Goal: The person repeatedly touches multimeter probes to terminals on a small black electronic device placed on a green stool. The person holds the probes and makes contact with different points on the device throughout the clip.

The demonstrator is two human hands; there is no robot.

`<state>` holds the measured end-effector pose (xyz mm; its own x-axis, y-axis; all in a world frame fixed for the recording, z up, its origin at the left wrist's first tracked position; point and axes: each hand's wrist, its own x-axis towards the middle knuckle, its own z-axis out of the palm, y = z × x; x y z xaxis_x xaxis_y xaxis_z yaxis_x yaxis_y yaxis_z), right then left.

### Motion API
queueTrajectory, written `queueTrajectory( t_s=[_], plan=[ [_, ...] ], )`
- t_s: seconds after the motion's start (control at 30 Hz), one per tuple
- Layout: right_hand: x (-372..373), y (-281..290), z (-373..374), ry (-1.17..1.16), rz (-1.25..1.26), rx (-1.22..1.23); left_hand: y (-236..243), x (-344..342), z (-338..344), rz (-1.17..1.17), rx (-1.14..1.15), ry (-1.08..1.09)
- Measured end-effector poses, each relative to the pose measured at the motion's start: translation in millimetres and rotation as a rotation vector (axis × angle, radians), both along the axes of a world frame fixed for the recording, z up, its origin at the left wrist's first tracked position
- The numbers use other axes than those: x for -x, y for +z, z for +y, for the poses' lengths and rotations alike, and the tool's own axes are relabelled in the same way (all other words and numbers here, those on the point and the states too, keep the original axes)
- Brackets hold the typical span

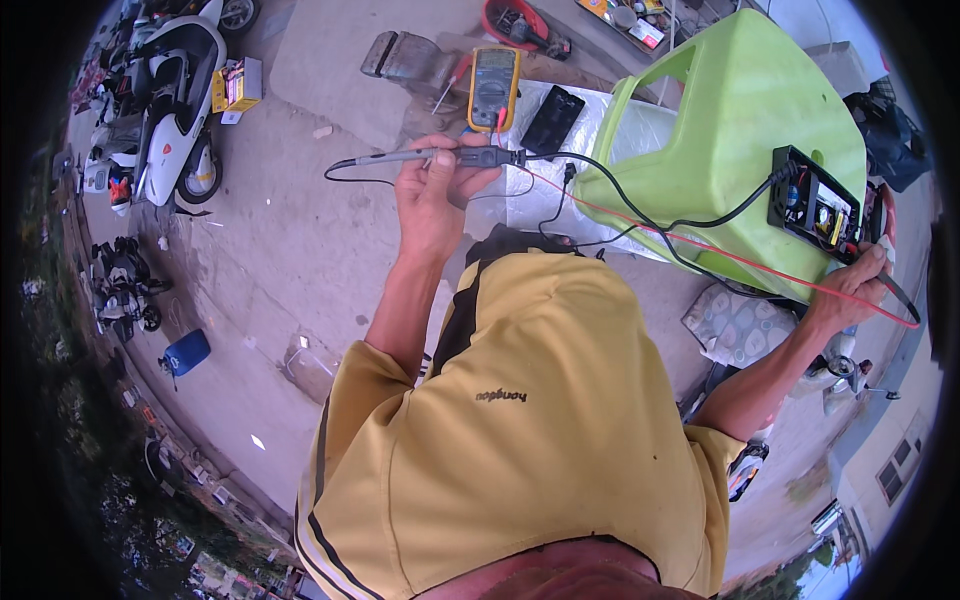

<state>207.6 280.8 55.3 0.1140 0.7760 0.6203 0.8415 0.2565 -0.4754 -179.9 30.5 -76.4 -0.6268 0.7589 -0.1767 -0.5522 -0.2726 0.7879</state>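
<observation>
My left hand (428, 205) is closed around a grey-black test probe (378, 157) and a black cable plug (487, 157), the probe lying in line with the plug. At the right, my right hand (848, 288) pinches the probe end of a red test lead (745, 263) against the lower edge of an open black charger case (783, 205). Its fingers hide the probe's tip. Inside the case, circuit parts show, and a black cable runs from it. The case rests on a green plastic stool (735, 110) lying tipped over. A yellow multimeter (513, 90) lies beyond my left hand.
Beside the multimeter lies a black phone-like slab (553, 120) on silvery sheeting (590, 97). A metal vise-like block (408, 60) and red basin (492, 22) stand farther off. A white scooter (172, 150) and blue container (186, 352) are at left. Cables cross before me.
</observation>
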Motion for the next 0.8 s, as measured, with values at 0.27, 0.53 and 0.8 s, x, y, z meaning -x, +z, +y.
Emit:
queueTrajectory(
  t_s=[0.27,0.53,0.8],
  plan=[
    [1.8,-0.3,0.9,0.045,-0.012,-0.014,17.2,-3.7,19.0,0.200,-0.104,0.209],
    [21.4,6.2,-9.1,0.095,0.024,-0.059,43.6,-41.9,62.9,0.427,-0.210,0.112],
    [21.0,7.7,-10.9,0.097,0.078,-0.043,43.8,-76.8,77.7,0.762,-0.370,0.023]
  ],
)
